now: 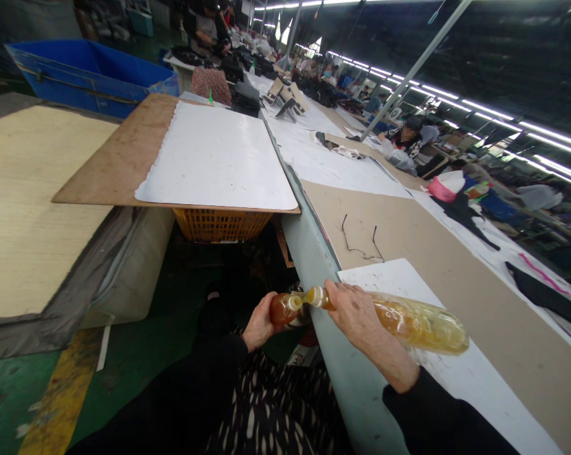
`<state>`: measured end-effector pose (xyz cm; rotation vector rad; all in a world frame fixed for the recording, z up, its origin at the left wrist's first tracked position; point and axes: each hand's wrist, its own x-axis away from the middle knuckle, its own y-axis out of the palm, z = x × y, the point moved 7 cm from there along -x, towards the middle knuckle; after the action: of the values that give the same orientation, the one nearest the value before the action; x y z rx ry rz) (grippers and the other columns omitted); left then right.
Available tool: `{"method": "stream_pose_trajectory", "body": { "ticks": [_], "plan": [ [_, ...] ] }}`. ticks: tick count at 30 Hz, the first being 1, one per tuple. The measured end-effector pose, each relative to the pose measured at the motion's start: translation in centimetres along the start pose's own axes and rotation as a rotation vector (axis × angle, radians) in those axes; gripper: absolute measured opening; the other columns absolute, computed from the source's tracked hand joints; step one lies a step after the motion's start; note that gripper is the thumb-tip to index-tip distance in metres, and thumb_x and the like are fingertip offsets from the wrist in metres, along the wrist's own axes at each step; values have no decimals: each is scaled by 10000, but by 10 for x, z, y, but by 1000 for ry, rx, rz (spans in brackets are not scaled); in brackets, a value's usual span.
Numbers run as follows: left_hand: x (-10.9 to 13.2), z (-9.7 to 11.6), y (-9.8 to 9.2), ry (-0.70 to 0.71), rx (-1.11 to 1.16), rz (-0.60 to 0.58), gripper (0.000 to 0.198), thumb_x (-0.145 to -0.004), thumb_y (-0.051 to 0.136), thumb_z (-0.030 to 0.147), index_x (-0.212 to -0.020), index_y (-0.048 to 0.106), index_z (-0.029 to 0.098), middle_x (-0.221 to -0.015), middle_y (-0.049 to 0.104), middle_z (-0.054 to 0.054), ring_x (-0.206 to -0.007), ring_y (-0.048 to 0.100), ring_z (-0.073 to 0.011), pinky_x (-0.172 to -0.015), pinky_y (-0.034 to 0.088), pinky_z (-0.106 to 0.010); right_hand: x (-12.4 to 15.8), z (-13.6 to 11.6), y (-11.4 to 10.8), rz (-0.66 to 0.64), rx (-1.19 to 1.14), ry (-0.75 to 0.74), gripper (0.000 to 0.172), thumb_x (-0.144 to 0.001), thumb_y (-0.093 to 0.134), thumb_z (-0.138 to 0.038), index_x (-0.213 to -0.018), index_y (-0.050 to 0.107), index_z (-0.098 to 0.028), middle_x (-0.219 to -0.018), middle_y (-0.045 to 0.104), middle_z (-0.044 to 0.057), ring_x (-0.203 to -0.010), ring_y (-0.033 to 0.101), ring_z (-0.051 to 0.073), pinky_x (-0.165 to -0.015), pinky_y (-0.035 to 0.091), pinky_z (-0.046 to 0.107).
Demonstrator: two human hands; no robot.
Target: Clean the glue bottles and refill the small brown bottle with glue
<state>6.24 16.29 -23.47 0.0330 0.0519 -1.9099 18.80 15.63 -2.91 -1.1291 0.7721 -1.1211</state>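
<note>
My left hand (259,323) is wrapped round a small bottle (282,309) of amber-brown liquid, its open neck facing right. Gripped near its neck by my right hand (354,313), a large clear bottle (418,322) of yellow liquid lies tilted with its mouth toward the small one. The two mouths meet or nearly meet, with yellow liquid between them. Both bottles are at the table's near edge, the large one above a white sheet (399,278). A pair of eyeglasses (363,254) rests on the beige board behind my right hand.
A white-topped board (219,155) sits over an orange basket (223,224) at the left. Farther left are a pale wooden board (38,208) and a blue bin (90,72). Dark cloth pieces (465,212) lie along the table's right side. Other people work in the background.
</note>
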Motion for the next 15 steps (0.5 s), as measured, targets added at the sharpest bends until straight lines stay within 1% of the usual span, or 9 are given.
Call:
{"method": "stream_pose_trajectory", "body": {
  "ticks": [10,15],
  "plan": [
    [0,0,-1,-8,6,4,731,-571,789,271,-1211,437,234,-1153,573,-64,-1046,547,-286,-935,434,-441,1,-2,-4,-7,6,3,242,-709,559,-36,-877,502,-201,-787,627,36,-771,590,229,-690,385,353],
    [0,0,-1,-10,4,7,729,-573,791,280,-1209,439,231,-1147,574,-66,-1036,552,-285,-929,439,-442,0,-1,-3,-8,6,7,256,-699,559,-32,-880,498,-203,-794,630,37,-771,592,234,-687,391,357]
  ]
}}
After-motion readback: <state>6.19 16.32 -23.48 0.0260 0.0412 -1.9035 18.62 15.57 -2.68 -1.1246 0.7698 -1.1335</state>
